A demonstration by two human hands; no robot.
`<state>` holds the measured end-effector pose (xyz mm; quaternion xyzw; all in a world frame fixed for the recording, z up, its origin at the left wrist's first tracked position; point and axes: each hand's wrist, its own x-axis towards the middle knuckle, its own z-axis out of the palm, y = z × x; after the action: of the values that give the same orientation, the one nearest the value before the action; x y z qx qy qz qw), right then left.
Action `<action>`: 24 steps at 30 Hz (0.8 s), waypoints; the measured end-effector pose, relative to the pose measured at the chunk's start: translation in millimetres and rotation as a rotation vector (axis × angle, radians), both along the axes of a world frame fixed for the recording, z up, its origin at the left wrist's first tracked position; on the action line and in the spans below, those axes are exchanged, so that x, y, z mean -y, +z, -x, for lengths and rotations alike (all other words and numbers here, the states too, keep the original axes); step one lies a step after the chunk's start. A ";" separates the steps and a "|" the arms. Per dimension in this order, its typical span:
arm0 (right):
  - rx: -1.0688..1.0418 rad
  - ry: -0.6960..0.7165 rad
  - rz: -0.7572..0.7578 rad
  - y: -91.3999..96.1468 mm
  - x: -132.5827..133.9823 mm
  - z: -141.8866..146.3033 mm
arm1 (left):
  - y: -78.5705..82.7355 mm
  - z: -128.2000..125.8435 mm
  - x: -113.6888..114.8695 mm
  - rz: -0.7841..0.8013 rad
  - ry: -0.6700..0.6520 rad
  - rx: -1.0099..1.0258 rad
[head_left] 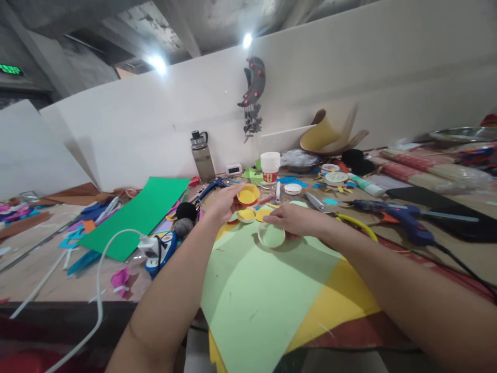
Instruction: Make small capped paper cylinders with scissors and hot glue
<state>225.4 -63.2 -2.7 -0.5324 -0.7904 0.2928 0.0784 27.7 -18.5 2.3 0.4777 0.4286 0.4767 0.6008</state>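
My left hand (224,203) is closed round the edge of a round lid with a yellow inside (248,195), held tilted just above the table. My right hand (294,219) rests fingers-down on another round lid with a pale green inside (271,235), which lies on a light green foam sheet (256,290). A third lid with a yellow inside (246,215) sits on the table between the two hands. A yellow sheet (341,300) lies under the green one.
A blue glue gun (392,213) and scissors with yellow handles (334,210) lie to the right. A stack of paper cups (269,167), a water bottle (202,155), a dark green sheet (143,212), a white cable (99,290) and scattered foam scraps surround the work area.
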 end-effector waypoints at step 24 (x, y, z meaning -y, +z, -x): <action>0.163 0.166 -0.212 7.2 -6.9 -37.5 | 12.0 4.8 23.0 -0.203 -0.442 -0.832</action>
<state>262.9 -56.3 4.5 -0.4760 -0.8618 0.1692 0.0455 22.9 -41.5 14.4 0.7637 0.4722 0.1453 0.4156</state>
